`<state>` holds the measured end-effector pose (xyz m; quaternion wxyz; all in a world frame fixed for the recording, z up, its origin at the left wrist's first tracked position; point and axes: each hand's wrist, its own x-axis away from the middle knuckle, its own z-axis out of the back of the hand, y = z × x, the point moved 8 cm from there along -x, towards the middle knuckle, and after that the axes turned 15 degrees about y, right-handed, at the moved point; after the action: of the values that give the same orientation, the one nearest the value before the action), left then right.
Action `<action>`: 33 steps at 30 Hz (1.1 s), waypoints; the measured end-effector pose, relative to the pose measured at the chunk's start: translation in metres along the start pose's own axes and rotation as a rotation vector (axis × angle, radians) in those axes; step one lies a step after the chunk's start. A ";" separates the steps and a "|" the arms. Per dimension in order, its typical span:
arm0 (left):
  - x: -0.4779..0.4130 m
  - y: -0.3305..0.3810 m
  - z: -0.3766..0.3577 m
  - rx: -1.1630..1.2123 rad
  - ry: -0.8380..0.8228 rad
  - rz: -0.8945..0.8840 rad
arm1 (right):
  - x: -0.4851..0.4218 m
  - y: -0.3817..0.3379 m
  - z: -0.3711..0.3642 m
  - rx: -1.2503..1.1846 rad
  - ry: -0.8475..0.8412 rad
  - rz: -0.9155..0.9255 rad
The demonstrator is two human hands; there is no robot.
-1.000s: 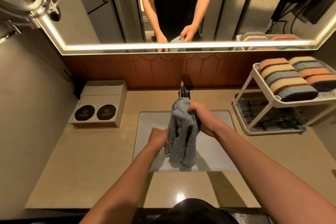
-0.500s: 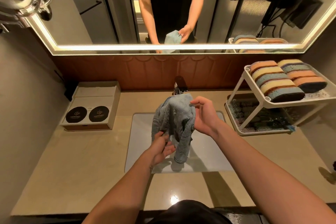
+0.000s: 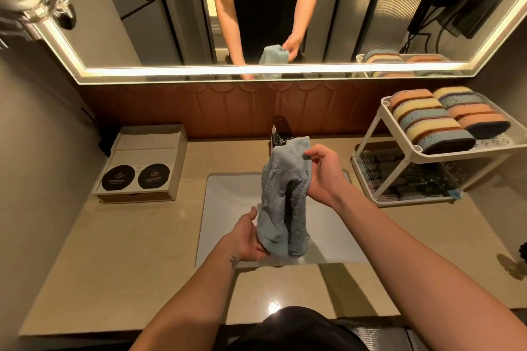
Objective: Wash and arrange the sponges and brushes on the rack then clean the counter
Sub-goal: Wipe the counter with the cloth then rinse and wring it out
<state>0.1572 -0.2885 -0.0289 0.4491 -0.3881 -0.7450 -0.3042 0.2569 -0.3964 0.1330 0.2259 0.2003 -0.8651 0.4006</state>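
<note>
A blue-grey cloth (image 3: 281,199) hangs lengthwise over the white sink (image 3: 228,208). My right hand (image 3: 323,172) pinches its upper corner between thumb and fingers. My left hand (image 3: 249,239) grips the bunched lower end from the left. Several coloured sponges (image 3: 436,118) lie in rows on the top shelf of the white two-tier rack (image 3: 370,134) at the right. Dark brushes (image 3: 399,177) lie on the rack's lower tray, partly hidden by the shelf.
A dark faucet (image 3: 278,129) stands behind the cloth at the sink's back edge. A white box with two black round labels (image 3: 139,171) sits on the beige counter (image 3: 128,251) at the left. A mirror (image 3: 271,8) spans the wall above.
The cloth went from bunched and squeezed between both hands to stretched out long. My right hand now pinches only its top corner, and my left hand dropped to grip the lower end.
</note>
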 end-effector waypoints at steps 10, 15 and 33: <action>0.018 0.057 0.016 -0.015 0.182 -0.468 | -0.008 -0.009 0.025 0.107 0.126 0.114; 0.040 0.089 0.032 0.000 0.362 -0.569 | -0.019 -0.030 0.050 0.424 0.381 0.329; 0.136 0.204 0.029 -0.288 0.815 -1.114 | -0.004 -0.067 0.075 0.569 0.628 0.608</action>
<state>0.2782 -0.1191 0.1040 0.4139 0.1406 -0.5578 -0.7055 0.2785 -0.4944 0.1277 0.2845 -0.1362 -0.6317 0.7081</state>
